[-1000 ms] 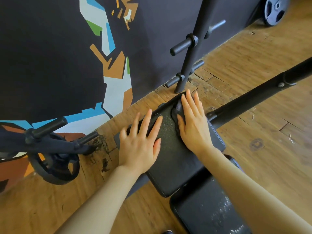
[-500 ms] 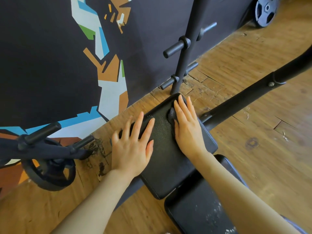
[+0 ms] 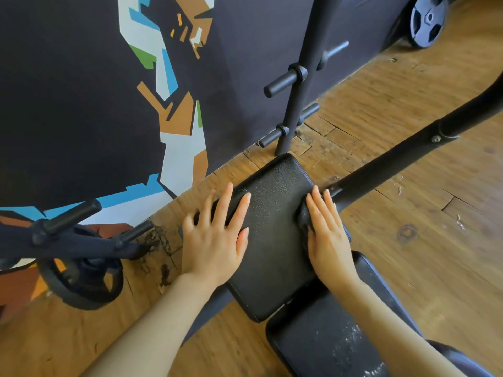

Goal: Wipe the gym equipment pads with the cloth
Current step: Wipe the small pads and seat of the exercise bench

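Sliding rightward, the right hand [image 3: 328,235] now presses the dark cloth [image 3: 302,217] flat-fingered at the pad [image 3: 272,240] edge; the left hand [image 3: 215,235] rests open, bracing. Mid-wipe; next, likely sweep back.

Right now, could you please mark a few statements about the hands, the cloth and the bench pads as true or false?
1. The left hand lies flat on the black textured bench pad. True.
2. The dark crumpled cloth is under the left hand. False: it is under the right hand.
3. The nearer black pad shows whitish marks. True.
4. The right hand is lifted clear of the pad. False: it presses the cloth at the pad's right edge.
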Motion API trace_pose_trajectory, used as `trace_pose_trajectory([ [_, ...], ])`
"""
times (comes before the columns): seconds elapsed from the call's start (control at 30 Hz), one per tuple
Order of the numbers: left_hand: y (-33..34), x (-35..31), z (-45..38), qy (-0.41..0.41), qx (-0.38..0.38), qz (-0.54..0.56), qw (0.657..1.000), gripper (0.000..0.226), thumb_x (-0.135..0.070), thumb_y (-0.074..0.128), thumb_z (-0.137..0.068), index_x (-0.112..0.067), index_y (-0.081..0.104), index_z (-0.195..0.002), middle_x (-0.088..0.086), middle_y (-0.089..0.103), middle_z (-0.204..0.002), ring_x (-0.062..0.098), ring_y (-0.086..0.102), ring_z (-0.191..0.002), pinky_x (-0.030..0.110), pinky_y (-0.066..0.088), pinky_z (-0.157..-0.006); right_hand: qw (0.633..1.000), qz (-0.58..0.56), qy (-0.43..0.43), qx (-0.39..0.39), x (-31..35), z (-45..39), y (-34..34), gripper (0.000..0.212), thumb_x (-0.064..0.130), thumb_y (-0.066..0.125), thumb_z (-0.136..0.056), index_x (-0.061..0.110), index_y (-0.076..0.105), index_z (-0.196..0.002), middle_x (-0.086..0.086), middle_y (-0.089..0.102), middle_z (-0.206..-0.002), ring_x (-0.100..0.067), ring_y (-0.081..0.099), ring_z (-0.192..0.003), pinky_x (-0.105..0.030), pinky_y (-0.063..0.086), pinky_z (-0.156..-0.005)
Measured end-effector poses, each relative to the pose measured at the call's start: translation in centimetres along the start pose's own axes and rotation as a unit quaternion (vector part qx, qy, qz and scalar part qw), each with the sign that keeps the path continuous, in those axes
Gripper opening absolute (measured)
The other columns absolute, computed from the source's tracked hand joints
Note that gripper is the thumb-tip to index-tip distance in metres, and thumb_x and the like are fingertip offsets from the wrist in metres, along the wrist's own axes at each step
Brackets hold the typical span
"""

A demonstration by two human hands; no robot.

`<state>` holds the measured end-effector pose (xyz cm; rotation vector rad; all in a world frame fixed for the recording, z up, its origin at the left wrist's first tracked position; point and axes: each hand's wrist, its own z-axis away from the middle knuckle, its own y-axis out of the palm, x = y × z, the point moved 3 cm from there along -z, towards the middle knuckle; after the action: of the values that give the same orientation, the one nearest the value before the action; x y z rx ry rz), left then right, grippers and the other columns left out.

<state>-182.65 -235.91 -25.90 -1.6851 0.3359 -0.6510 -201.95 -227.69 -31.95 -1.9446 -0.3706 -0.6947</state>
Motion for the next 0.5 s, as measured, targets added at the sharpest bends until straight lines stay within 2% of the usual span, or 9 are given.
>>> trace_pose_trajectory([
  [0.13, 0.0, 0.0, 0.1, -0.004, -0.003, 0.001, 1.0, 0.063, -0.051, 0.025, -0.092, -0.026, 0.03, -0.15, 0.013, 0.03, -0.156, 0.039, 0.042, -0.133, 0.051, 0.041, -0.093, 1.0, -0.008, 0.014, -0.005, -1.9, 4.8, -0.7, 0.067, -0.013, 0.061, -0.082, 0.004, 0.038, -0.143, -0.005, 0.027, -0.154, -0.021, 0.013, -0.147, -0.037, 0.017, -0.118],
  [0.27, 0.2, -0.1, 0.2, -0.007, -0.004, 0.003, 1.0, 0.063, -0.05, 0.025, -0.092, -0.027, 0.029, -0.151, 0.012, 0.029, -0.157, 0.038, 0.041, -0.133, 0.052, 0.041, -0.094, 1.0, -0.002, -0.016, -0.011, 0.0, -0.8, -0.1, 0.055, -0.005, 0.059, -0.088, 0.001, 0.044, -0.14, -0.01, 0.032, -0.152, -0.028, 0.02, -0.145, -0.028, 0.01, -0.12],
  [0.37, 0.2, -0.1, 0.0, -0.006, -0.006, 0.0, 1.0, 0.063, -0.05, 0.029, -0.092, -0.027, 0.029, -0.151, 0.013, 0.029, -0.156, 0.038, 0.041, -0.133, 0.052, 0.042, -0.093, 0.999, 0.008, -0.036, -0.025, 2.0, -6.3, 0.7, 0.049, 0.001, 0.056, -0.093, 0.001, 0.044, -0.14, -0.013, 0.035, -0.151, -0.031, 0.021, -0.144, -0.037, 0.016, -0.119],
  [0.43, 0.2, 0.0, 0.0, -0.006, -0.005, -0.001, 1.0, 0.064, -0.051, 0.028, -0.092, -0.027, 0.029, -0.151, 0.013, 0.029, -0.156, 0.038, 0.041, -0.133, 0.052, 0.042, -0.093, 0.999, 0.004, -0.028, -0.02, 2.3, -6.2, 0.8, 0.049, 0.003, 0.055, -0.094, 0.003, 0.042, -0.142, -0.011, 0.032, -0.153, -0.028, 0.018, -0.145, -0.038, 0.016, -0.119],
  [0.5, 0.2, 0.0, 0.1, -0.006, -0.006, -0.004, 1.0, 0.064, -0.051, 0.025, -0.092, -0.027, 0.028, -0.151, 0.013, 0.028, -0.157, 0.038, 0.041, -0.133, 0.052, 0.041, -0.094, 0.999, -0.004, -0.035, -0.005, 2.0, -3.5, 0.7, 0.053, 0.002, 0.056, -0.093, 0.005, 0.039, -0.143, -0.007, 0.029, -0.154, -0.023, 0.013, -0.146, -0.03, 0.011, -0.12],
])
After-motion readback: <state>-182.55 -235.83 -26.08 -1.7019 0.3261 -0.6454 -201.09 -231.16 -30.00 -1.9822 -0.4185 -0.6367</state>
